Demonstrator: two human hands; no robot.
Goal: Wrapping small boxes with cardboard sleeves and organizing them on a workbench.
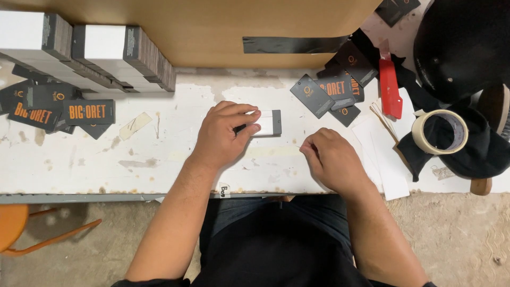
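Note:
My left hand (223, 133) rests on a small stack of white-faced tags with a dark grey end (272, 122), fingers curled over it on the white worktop (159, 159). My right hand (332, 159) lies just to the right, fingers pinched together near the thumb; whether something thin is between them cannot be told. A loose pile of dark grey tags with orange print (332, 90) lies beyond the right hand.
Tall stacks of tags (125, 53) stand at the back left, with loose dark tags (58, 109) in front. A red tag (389, 87), masking tape roll (440, 132), black cloth (478, 149) and white paper strips (385, 159) lie right. A brown board (212, 32) backs the table. Orange stool (21, 228) lower left.

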